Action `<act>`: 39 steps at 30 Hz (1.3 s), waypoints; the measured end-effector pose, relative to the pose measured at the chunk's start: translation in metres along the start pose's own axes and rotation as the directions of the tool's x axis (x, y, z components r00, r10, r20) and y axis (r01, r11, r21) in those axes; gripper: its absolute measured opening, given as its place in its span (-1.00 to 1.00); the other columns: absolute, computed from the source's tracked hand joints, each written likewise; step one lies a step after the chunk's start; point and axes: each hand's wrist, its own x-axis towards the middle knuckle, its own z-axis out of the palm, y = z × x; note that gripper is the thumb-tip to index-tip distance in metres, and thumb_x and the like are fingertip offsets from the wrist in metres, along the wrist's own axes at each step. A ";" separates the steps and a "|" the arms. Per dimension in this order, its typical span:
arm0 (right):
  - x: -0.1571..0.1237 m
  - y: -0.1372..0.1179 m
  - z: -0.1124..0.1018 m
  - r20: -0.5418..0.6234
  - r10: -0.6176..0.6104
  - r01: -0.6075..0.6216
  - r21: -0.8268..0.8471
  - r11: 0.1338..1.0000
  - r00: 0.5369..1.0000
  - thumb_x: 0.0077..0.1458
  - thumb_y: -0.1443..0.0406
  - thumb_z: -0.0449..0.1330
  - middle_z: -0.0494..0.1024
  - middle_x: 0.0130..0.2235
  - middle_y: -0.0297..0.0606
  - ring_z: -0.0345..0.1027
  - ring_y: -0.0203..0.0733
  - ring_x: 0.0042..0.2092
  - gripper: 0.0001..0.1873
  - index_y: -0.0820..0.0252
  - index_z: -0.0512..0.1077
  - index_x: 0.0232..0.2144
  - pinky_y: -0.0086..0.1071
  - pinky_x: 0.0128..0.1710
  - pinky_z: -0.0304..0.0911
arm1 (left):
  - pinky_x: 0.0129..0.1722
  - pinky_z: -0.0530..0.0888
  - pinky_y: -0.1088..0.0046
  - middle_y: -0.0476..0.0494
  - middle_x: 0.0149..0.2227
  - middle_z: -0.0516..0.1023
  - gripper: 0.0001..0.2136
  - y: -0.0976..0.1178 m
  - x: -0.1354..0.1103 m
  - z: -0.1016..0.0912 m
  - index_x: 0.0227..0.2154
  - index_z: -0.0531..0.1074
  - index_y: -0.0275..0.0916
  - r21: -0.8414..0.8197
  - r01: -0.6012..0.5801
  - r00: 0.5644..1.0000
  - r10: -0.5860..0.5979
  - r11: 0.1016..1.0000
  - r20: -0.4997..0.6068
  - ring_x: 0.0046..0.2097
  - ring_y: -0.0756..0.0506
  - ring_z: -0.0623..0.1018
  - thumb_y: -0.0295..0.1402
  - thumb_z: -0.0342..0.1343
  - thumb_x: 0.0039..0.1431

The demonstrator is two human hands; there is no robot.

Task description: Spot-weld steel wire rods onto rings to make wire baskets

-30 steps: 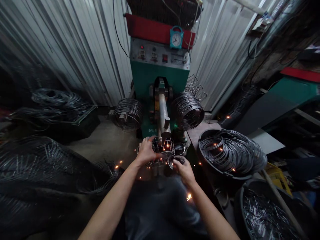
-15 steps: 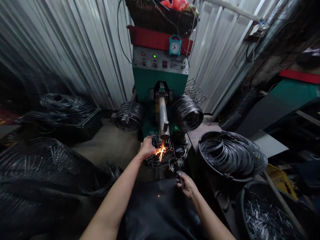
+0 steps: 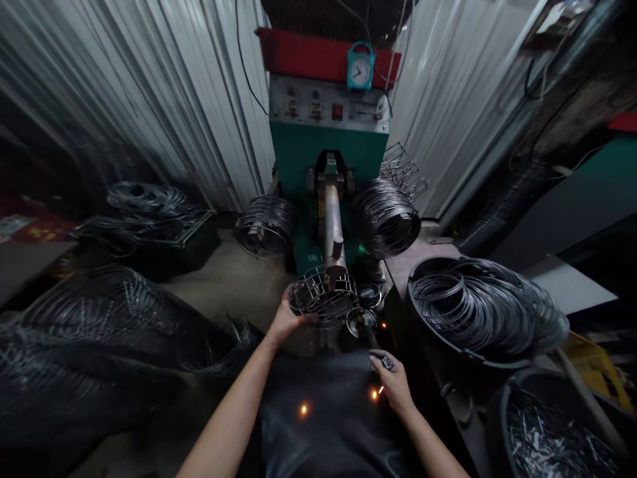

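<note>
My left hand [image 3: 284,324] grips the near left rim of a round wire basket [image 3: 312,284], thumb along the near side. The basket sits beneath the end of a metal welding arm [image 3: 333,222] that reaches out from a green machine [image 3: 298,149]. Lower right, my right hand [image 3: 397,386] is closed around a small bunch of short metal pieces [image 3: 386,362]; their exact shape is too small to tell. Between the hands lies a round metal cup [image 3: 362,321], close to the basket's right side. Glowing sparks fall over a dark apron [image 3: 328,425].
Wire coils [image 3: 265,224] flank the machine on both sides. At right stand a tub of wire rings [image 3: 478,312] and a bucket of short metal pieces [image 3: 552,431]. Bundled wire mesh [image 3: 99,318] lies at left. A blue clock [image 3: 360,66] tops the panel.
The bright sparking at the arm's tip has stopped, leaving a few drifting sparks. My left hand has come lower on the basket; my right hand has moved a little down and right. The panel lights are off.
</note>
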 end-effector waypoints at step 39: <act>0.018 -0.126 0.060 0.762 -0.358 0.786 -0.303 0.540 0.540 0.03 0.38 0.20 0.54 -0.28 -0.21 0.42 -0.23 -0.23 -0.83 0.21 0.47 -0.25 -0.41 -0.22 0.30 | -0.01 0.31 0.17 -0.16 -0.03 0.33 -0.17 0.081 -0.054 -0.012 0.07 0.15 -0.15 0.482 -0.253 0.966 0.194 0.839 0.169 0.02 -0.26 0.35 -0.23 0.32 -0.39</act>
